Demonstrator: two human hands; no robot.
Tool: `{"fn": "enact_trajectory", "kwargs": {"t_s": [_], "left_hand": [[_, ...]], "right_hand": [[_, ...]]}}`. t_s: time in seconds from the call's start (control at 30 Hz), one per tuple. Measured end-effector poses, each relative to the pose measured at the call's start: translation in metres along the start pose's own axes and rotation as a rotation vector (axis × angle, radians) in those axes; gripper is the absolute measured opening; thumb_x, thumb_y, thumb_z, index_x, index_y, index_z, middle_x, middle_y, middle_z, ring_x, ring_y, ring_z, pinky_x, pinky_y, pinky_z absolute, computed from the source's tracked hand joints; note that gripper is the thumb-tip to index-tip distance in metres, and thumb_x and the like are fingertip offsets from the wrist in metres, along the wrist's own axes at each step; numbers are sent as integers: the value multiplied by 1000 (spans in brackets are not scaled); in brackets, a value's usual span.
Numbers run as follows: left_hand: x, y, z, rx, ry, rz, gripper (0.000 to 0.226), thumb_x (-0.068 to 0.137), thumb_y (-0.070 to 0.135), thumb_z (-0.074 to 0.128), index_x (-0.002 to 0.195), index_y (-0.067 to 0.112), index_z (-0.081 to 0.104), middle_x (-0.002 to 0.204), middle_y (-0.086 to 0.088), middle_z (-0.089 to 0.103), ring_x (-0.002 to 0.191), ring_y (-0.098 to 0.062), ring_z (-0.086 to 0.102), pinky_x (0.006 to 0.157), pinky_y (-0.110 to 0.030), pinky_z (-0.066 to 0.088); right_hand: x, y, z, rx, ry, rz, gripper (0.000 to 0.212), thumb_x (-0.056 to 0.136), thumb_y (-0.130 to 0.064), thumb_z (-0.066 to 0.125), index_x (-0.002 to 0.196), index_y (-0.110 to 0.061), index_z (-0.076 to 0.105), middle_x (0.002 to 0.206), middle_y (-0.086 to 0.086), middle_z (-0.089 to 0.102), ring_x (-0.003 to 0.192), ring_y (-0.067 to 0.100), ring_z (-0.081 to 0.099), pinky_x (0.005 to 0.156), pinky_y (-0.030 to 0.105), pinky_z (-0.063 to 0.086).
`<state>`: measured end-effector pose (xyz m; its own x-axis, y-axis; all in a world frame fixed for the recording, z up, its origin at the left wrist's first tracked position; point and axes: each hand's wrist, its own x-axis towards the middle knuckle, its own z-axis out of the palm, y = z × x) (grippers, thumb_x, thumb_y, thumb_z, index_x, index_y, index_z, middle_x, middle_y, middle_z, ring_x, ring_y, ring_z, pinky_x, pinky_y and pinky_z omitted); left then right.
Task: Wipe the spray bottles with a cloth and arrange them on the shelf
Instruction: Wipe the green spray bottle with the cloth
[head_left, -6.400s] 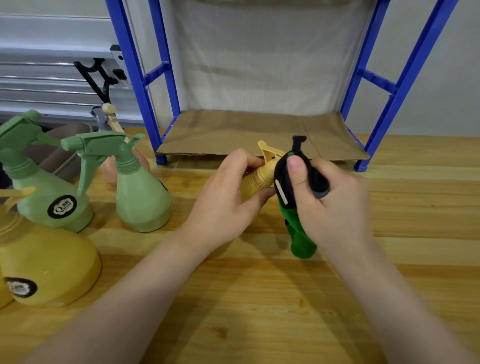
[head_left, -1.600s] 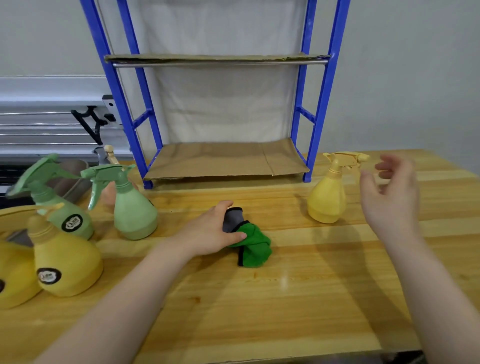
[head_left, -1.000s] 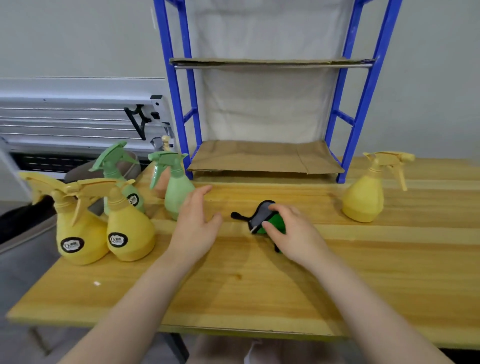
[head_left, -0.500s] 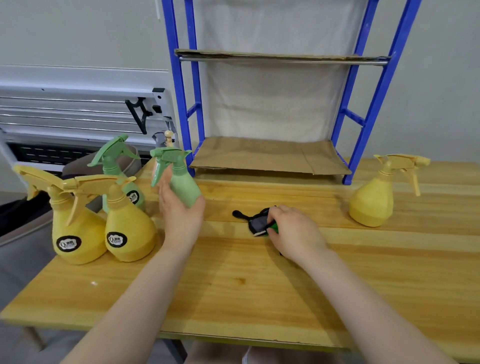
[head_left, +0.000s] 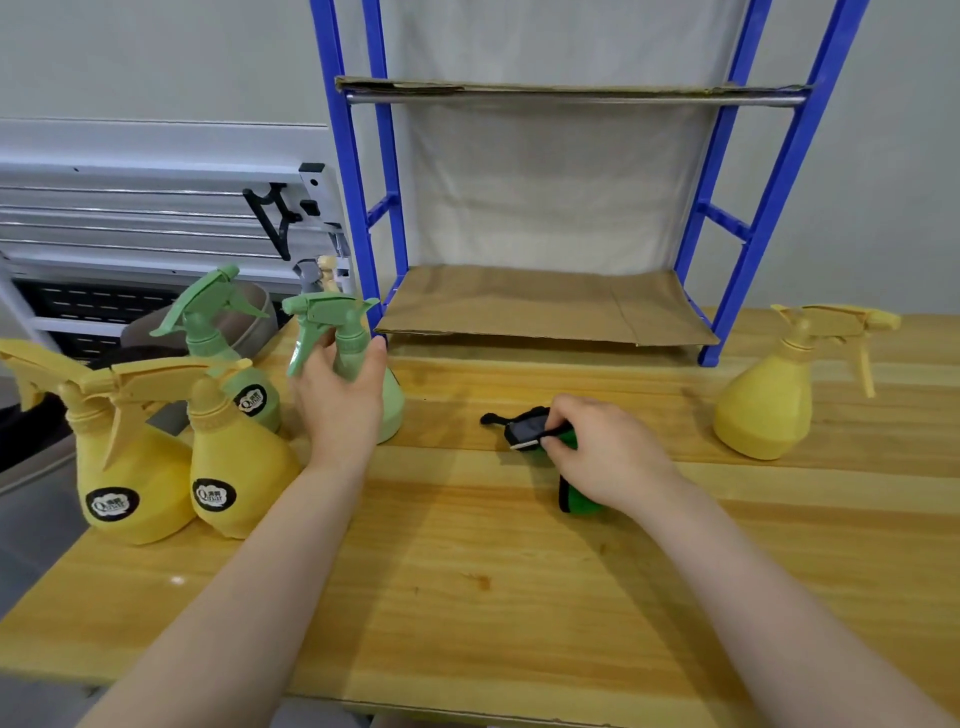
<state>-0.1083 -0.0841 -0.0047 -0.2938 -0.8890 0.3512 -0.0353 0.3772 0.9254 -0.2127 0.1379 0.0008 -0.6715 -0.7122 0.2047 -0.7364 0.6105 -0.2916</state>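
The left hand (head_left: 337, 400) hides most of the green bottle's (head_left: 392, 400) body — the right hand (head_left: 602, 452) covers the cloth's (head_left: 574, 501) middle.

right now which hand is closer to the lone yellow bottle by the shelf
Right. The right hand rests on the green cloth mid-table, apart from the lone yellow bottle; the left hand is farther off, gripping the green spray bottle.

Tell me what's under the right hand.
A green cloth with a black edge lies on the wooden table under the right hand. Its middle is covered by the hand.
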Motion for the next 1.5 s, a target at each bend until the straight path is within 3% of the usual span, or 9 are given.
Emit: {"fn": "enact_trajectory", "kwargs": {"t_s": [0.17,0.33,0.63,0.73,0.87,1.07,1.3,1.4,1.5], "left_hand": [[8,-2,7,-12,-22,-4,46,92,42,60,132,18,54,119,16,51,129,-15,47,107,-37,40],[5,4,17,-27,-215,154,19,87,44,62,105,39,61,111,14,67,110,-5,60,98,-39,51],[-22,22,52,-332,-504,69,40,86,39,62,113,9,61,102,-2,65,94,-14,59,89,-35,47],[-33,22,57,-417,-562,73,21,94,25,60,111,13,63,105,-3,68,97,-11,61,88,-29,49],[-39,25,55,-502,-592,94,18,97,16,57,113,11,63,104,2,68,95,-8,60,83,-21,47],[-41,23,50,-541,-613,81,19,96,19,55,113,12,63,108,-11,66,96,-15,60,86,-29,48],[-45,22,53,-565,-665,89,17,96,18,55,110,13,64,101,-9,67,92,-18,61,83,-37,49],[-48,26,52,-586,-699,106,20,97,10,53,115,12,62,108,0,69,101,-13,65,85,-26,51],[-52,29,53,-566,-709,142,22,97,6,52,116,11,61,108,6,69,103,-9,64,85,-20,49]], "right_hand": [[11,4,-5,179,20,34,4,94,-35,56,95,-32,53,93,-12,60,71,8,55,54,28,40],[17,12,-7,458,92,117,7,92,-32,61,87,-32,56,90,-14,65,82,9,61,69,32,51],[36,12,-6,1442,313,503,9,94,-21,61,93,-13,60,78,3,64,72,18,60,68,30,48],[33,13,-3,1617,286,519,4,93,-18,62,91,-14,63,76,3,69,72,19,65,71,32,53],[32,8,0,1636,266,421,9,95,-16,59,87,-19,63,80,3,70,73,19,67,68,30,55],[26,-5,5,1544,248,346,27,98,-10,46,110,-18,69,107,11,73,102,25,69,92,43,53],[24,-5,11,1295,176,87,57,88,18,42,109,-30,65,103,-8,75,102,9,69,83,23,54],[23,-8,11,1135,180,2,47,90,9,56,118,-29,60,107,-13,71,104,2,65,90,22,52],[22,-6,17,951,195,-3,40,88,-22,62,126,-35,57,116,-11,65,113,6,59,102,36,47]]}}
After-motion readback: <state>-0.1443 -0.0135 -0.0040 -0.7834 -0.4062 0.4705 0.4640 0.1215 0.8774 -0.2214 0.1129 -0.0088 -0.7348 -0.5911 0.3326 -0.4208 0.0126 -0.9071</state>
